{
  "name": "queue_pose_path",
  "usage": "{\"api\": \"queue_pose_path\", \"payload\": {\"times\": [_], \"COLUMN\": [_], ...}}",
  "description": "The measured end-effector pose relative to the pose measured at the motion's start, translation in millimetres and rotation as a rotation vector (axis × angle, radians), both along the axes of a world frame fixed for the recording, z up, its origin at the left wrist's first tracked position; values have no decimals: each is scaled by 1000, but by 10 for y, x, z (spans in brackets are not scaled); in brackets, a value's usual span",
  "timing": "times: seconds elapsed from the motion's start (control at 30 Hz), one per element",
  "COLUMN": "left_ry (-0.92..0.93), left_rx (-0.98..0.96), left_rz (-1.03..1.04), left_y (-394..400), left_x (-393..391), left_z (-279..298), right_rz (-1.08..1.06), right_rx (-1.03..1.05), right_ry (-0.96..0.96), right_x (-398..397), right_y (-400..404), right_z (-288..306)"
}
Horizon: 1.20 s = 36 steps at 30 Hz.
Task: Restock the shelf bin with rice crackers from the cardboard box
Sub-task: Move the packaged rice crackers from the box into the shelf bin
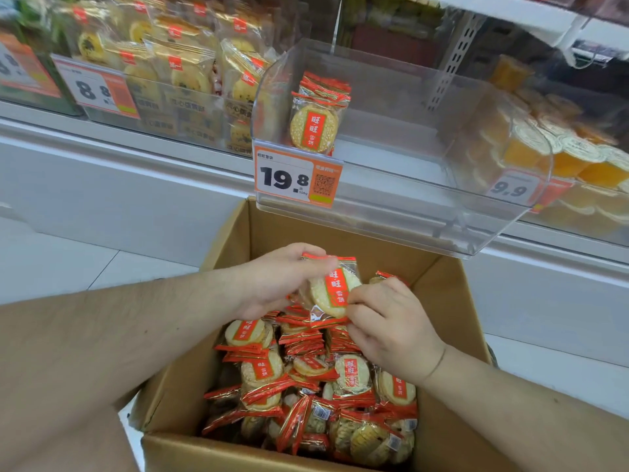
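Note:
An open cardboard box stands on the floor below the shelf, filled with several red-and-clear rice cracker packs. My left hand grips a stack of packs above the box. My right hand pinches the same stack at its right and lower edge. The clear plastic shelf bin hangs out over the box's far side. A small stack of cracker packs stands upright at the bin's left front, above a 19.8 price tag.
A bin of yellow pastry packs with an 8.8 tag sits to the left of the clear bin. Orange jelly cups with a 9.9 tag fill the bin on the right. White floor tiles lie left of the box.

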<state>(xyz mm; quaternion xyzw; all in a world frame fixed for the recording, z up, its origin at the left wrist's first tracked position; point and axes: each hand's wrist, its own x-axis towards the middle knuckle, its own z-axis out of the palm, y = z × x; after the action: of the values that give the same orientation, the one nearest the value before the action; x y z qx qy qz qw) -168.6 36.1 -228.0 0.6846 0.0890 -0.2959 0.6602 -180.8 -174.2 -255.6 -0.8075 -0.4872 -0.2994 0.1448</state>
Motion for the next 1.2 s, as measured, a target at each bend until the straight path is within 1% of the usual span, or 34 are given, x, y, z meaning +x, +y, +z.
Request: {"api": "queue_pose_path", "payload": {"times": [0.13, 0.17, 0.2, 0.27, 0.37, 0.4, 0.47, 0.5, 0.57, 0.6, 0.67, 0.77, 0.83, 0.9, 1.0, 1.07, 1.13, 1.2], "left_ry": [-141, -184, -236, -346, -504, -562, -667, -720, -781, -784, -775, -803, -898, -1037, -1208, -1196, -1117, -1005], "left_rx": [81, 112, 140, 167, 194, 223, 259, 247, 179, 141, 90, 57, 91, 152, 188, 247, 358, 438], "left_rz": [-39, -51, -76, -151, -227, -241, -251, -240, -201, -183, -147, -100, -11, 139, 466, 640, 722, 742], "left_y": [0, 11, 22, 30, 23, 16, 11, 8, -6, -5, 5, 22, 58, 114, 196, 236, 269, 289], "left_x": [-50, -47, -42, -40, -66, -78, -96, -106, -109, -103, -99, -78, -45, 8, 129, 246, 371, 474], "left_z": [-5, 11, 36, 102, 240, 291, 380, 415, 497, 523, 623, 758, 854, 984, 1119, 1140, 1115, 1056], "right_rz": [5, -7, -32, -112, -325, -406, -506, -513, -426, -375, -309, -240, -202, -194, -256, -305, -391, -458], "right_rx": [-147, -150, -102, 74, 308, 356, 429, 464, 565, 620, 695, 756, 817, 869, 957, 970, 857, 717], "right_ry": [236, 291, 332, 399, 517, 603, 867, 985, 1167, 1241, 1320, 1378, 1385, 1316, 1128, 1050, 1040, 1100], "right_x": [-44, -63, -82, -96, -80, -74, -62, -45, -12, -1, 1, -12, 38, 143, 422, 714, 1057, 1384], "right_y": [-60, -82, -90, -79, -17, 3, 18, 21, 33, 41, 91, 175, 229, 284, 360, 421, 523, 634], "right_z": [3, 19, 57, 148, 343, 400, 480, 517, 636, 706, 918, 1234, 1410, 1585, 1833, 1938, 1964, 1908]}}
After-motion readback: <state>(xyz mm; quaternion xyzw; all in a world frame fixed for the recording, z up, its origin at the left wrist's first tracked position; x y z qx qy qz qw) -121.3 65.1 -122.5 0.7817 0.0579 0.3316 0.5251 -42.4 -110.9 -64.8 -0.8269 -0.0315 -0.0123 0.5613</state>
